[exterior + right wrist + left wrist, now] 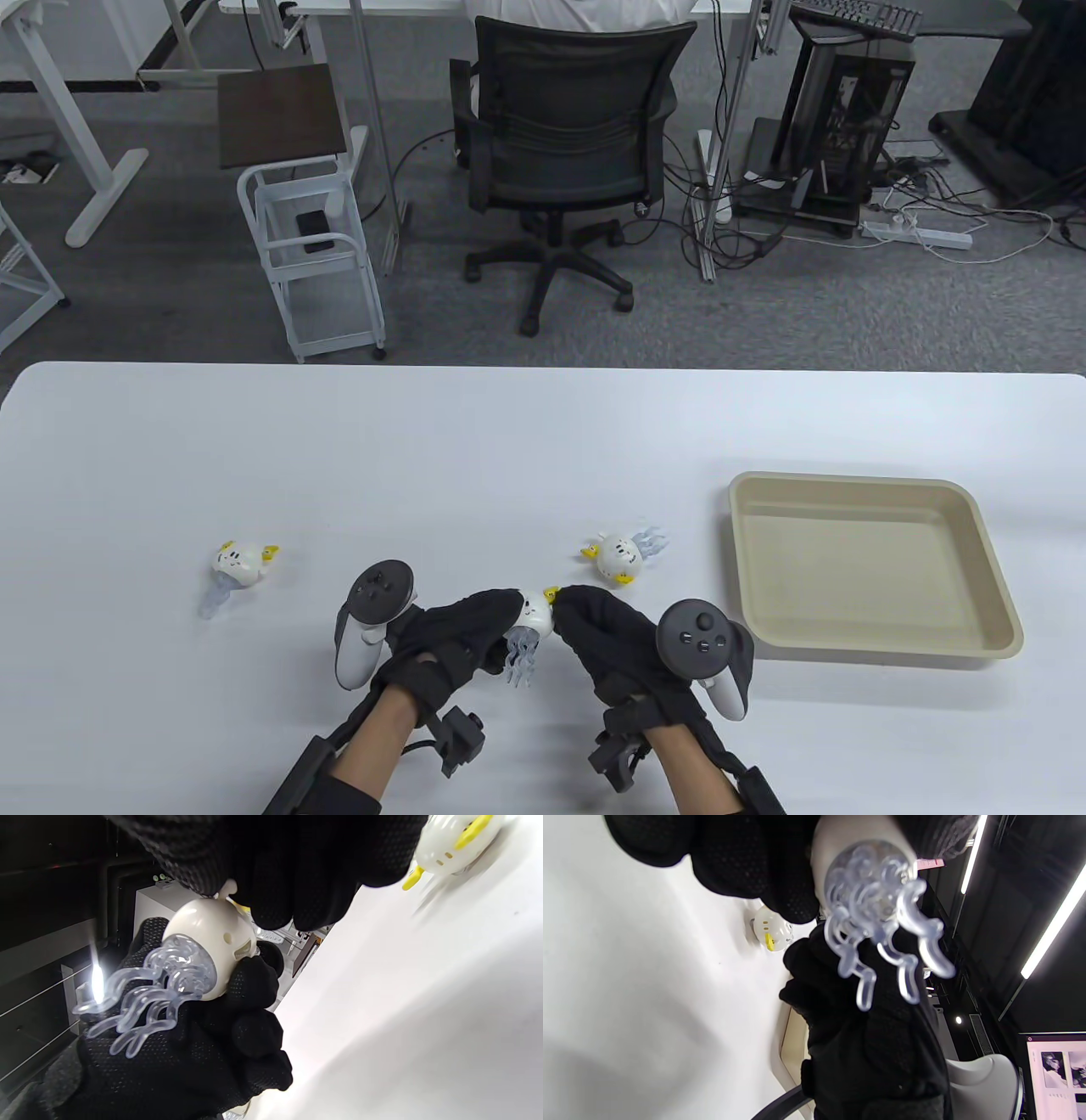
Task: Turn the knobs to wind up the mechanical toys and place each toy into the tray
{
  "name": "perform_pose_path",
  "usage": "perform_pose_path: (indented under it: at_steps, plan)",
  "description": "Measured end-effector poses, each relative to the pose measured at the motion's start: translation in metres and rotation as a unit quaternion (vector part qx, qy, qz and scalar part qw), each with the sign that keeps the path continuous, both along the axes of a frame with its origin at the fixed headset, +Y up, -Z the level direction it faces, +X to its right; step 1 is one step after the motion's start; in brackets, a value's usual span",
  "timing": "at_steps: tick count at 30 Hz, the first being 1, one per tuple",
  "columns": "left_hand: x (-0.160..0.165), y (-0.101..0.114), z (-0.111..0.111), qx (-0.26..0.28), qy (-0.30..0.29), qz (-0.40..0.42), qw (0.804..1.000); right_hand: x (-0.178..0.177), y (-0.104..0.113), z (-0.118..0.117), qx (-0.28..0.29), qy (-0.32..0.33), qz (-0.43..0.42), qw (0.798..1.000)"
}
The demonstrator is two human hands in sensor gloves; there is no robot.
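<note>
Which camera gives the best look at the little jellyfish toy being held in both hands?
The right wrist view: the held toy shows its white body, clear tentacles and knob. The left wrist view shows mostly tentacles from below. The table view shows it small, half hidden between left hand and right hand.

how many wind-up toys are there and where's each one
3. One toy is held above the table between the left hand and right hand. A second lies on the table to the left, a third beside the empty tray.
</note>
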State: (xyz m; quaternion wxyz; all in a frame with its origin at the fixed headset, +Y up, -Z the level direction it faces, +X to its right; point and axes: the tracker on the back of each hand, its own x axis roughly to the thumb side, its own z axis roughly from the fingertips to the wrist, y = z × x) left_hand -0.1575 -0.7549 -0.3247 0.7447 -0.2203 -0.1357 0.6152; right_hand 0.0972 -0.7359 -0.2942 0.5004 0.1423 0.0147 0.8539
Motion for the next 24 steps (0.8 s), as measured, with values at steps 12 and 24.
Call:
perform_pose_path:
  at_steps: [12, 24]
  plan:
    - [0.010, 0.015, 0.005, 0.132, -0.034, -0.041, 0.990, 0.007, -0.023, -0.005, -0.208, -0.047, -0.204, 0.955]
    - [-0.002, 0.000, 0.000, -0.015, 0.012, 0.017, 1.000, 0.001, 0.001, 0.001, -0.003, -0.001, -0.014, 1.000]
